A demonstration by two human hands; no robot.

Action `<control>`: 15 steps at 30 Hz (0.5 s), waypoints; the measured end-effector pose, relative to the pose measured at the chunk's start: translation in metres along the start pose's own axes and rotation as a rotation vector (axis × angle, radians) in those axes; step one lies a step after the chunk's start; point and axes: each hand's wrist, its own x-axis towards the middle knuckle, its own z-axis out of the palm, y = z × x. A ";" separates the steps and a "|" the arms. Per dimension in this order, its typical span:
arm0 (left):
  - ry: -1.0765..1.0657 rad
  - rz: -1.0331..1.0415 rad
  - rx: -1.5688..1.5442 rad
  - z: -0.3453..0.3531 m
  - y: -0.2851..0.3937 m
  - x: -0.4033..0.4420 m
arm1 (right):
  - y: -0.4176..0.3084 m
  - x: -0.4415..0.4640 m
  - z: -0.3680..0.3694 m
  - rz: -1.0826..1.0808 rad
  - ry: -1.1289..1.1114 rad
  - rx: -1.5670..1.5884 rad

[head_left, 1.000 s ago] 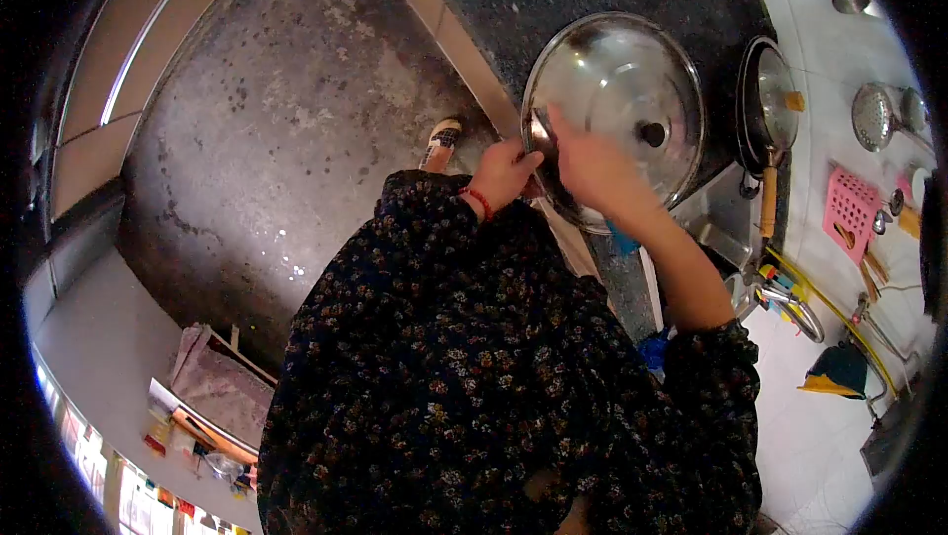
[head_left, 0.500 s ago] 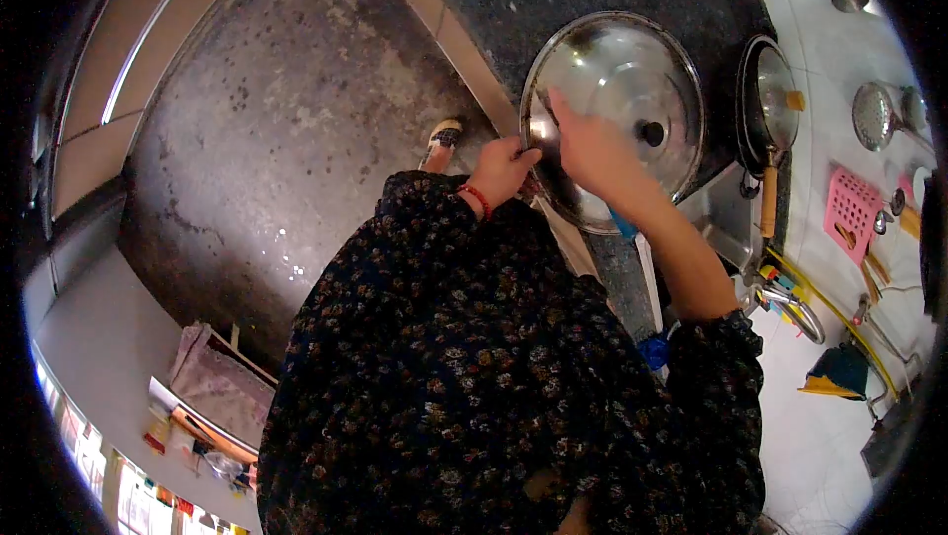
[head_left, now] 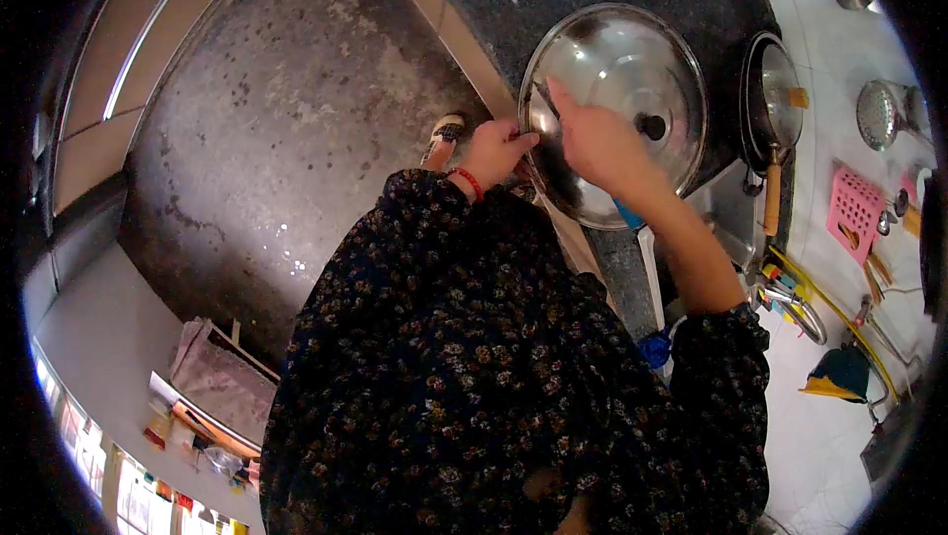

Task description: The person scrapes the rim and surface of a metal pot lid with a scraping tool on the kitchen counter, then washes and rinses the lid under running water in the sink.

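A large round metal pot lid [head_left: 617, 41] with a black knob [head_left: 651, 127] lies on the dark counter; what is under it is hidden. My left hand [head_left: 494, 152], with a red bead bracelet at the wrist, is closed at the lid's near-left rim, thumb over fingers. Whether it pinches the rim or something small there, I cannot make out. Over the lid, my right hand [head_left: 599, 145] is closed with its index finger stretched forward. Along that finger shows a thin dark pointed tool [head_left: 542, 93], its handle hidden in the palm.
Right of the lid stands a frying pan [head_left: 752, 130] with a glass lid and wooden handle, near a metal sink [head_left: 726, 204]. A white-handled thing with a blue part [head_left: 647, 258] lies by my right forearm. A skimmer [head_left: 877, 115] and pink basket [head_left: 854, 211] hang on the wall.
My left hand has shifted slightly up and left along the rim. The dark tool tip by my right index finger shows more plainly. The whole view has moved a little.
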 end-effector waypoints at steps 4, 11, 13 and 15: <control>0.135 0.062 0.072 -0.005 -0.012 0.009 | -0.002 -0.001 0.004 -0.009 0.075 -0.024; -0.094 -0.103 -0.257 0.006 -0.011 -0.023 | -0.006 0.021 -0.009 0.136 0.105 0.039; -0.065 -0.082 -0.182 0.009 -0.009 -0.023 | -0.012 0.018 -0.008 0.116 0.097 0.019; -0.038 -0.059 -0.113 0.015 -0.008 -0.021 | -0.015 0.012 -0.003 0.102 0.072 -0.029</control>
